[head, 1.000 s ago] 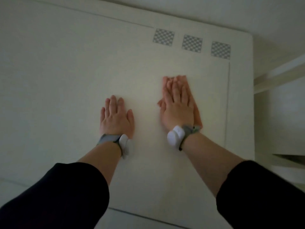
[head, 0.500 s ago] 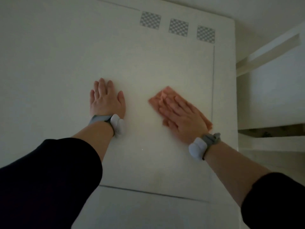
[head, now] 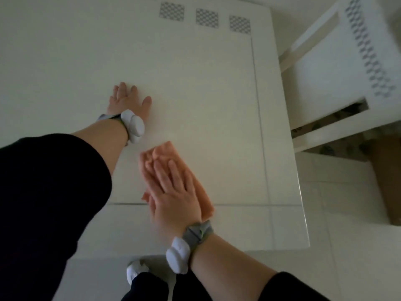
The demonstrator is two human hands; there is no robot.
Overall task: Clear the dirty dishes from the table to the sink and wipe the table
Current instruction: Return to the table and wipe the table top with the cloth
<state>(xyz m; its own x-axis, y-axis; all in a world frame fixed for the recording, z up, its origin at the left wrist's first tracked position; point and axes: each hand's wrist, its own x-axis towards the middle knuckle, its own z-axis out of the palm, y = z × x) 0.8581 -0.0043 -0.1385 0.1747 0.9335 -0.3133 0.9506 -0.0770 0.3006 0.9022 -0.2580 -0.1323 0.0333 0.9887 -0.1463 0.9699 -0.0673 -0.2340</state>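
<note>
The right hand [head: 173, 198] is pressing flat on a peach-coloured cloth [head: 200, 187] — fingers straight, close together, pointing toward 11 o'clock and curling round nothing. The cloth is lying on the white table [head: 206, 94] near its front edge, at roughly 6 o'clock from the centre of the view. It is showing past the fingertips and along the hand's 3 o'clock side. Its near end is crossing the seam [head: 238, 204] that is running across the tabletop.

The left hand [head: 128, 101] is resting palm-down on the bare tabletop at 10 o'clock from the cloth and apart from it — fingers extended, thumb spread toward 3 o'clock, holding nothing.

Each wrist is carrying a grey strap with a white module: one on the left wrist [head: 132, 124], one on the right wrist [head: 178, 257]. Both forearms are emerging from black sleeves [head: 43, 192].

Three checkered marker squares [head: 207, 17] are sitting in a row along the table's far edge, at 12 o'clock. A white chair [head: 325, 72] is standing at 2 o'clock, near the table's right edge. A pale tiled floor [head: 347, 235] is showing at 4 o'clock. A foot [head: 134, 270] in white and grey footwear is showing at 6 o'clock, below the table's near edge.
</note>
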